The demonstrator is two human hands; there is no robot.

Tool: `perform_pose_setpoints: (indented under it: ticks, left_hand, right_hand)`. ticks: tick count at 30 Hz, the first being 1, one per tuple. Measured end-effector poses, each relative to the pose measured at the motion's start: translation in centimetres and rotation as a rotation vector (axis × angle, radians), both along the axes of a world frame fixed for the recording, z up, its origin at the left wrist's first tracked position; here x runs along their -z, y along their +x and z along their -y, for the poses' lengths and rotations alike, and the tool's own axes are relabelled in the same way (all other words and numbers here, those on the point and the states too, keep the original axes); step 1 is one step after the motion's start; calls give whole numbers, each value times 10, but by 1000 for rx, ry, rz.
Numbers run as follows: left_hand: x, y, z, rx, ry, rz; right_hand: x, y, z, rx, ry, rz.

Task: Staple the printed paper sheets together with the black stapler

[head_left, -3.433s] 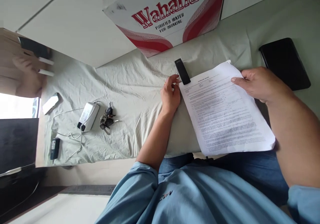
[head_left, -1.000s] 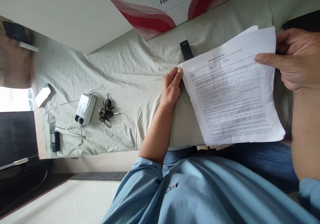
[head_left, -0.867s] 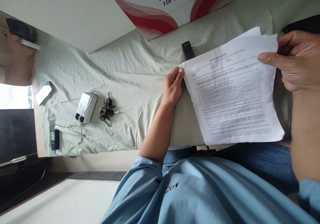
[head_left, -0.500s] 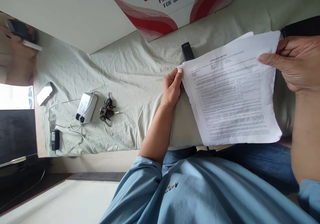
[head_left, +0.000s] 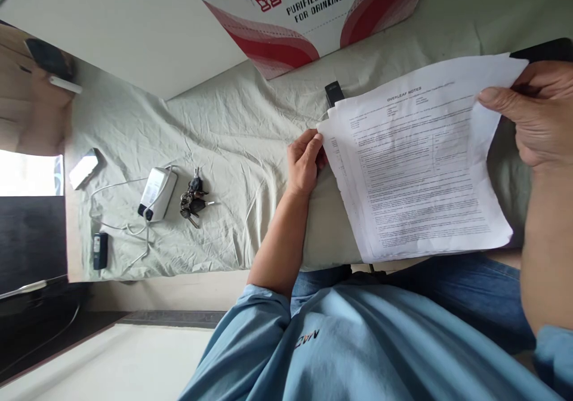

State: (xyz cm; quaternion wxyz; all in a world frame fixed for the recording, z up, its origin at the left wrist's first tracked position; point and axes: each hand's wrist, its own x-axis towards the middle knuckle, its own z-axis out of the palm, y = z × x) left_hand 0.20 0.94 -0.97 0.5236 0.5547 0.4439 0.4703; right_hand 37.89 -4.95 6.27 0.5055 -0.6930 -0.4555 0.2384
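Several printed sheets of paper, the top one headed "OVERLEAF NOTES", are held up over the cloth-covered table, facing me. My left hand pinches their left edge near the upper corner, thumb on top. At the upper right corner my right hand grips the sheets between thumb and fingers; those fingers are partly hidden behind the paper. The sheets are fanned slightly at the left, where edges of lower pages show. Behind their top left corner a small black object lies partly covered.
A red and white drinking-water carton stands at the back. To the left on the green cloth lie a bunch of keys, a white device with a cable, a small black device and a phone-like object.
My right hand has moved right, drawing the top sheets rightward so they are shifted from those beneath. More of the lower pages' left edges shows. My left hand has moved slightly left.
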Motion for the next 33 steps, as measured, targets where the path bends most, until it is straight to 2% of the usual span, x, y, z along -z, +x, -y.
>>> perform_pose_setpoints:
  ticks: [5,10,17,27,33]
  left_hand:
    - [-9,6,0,-41,-6,-31]
    - [-14,11,0,-41,-23,23]
    - [-13,13,-1,-26,-17,30]
    - [-14,13,-2,-14,33,33]
    - [-11,13,-2,-14,48,7]
  right_hand:
    - [-4,-2,1,-100,0,-57]
    - [-7,-5,-1,-138,-10,-95]
    - [-6,-4,-1,-150,-29,-154]
    - [10,5,-7,-186,-9,-168]
    - [6,1,-7,-157,-13,-159]
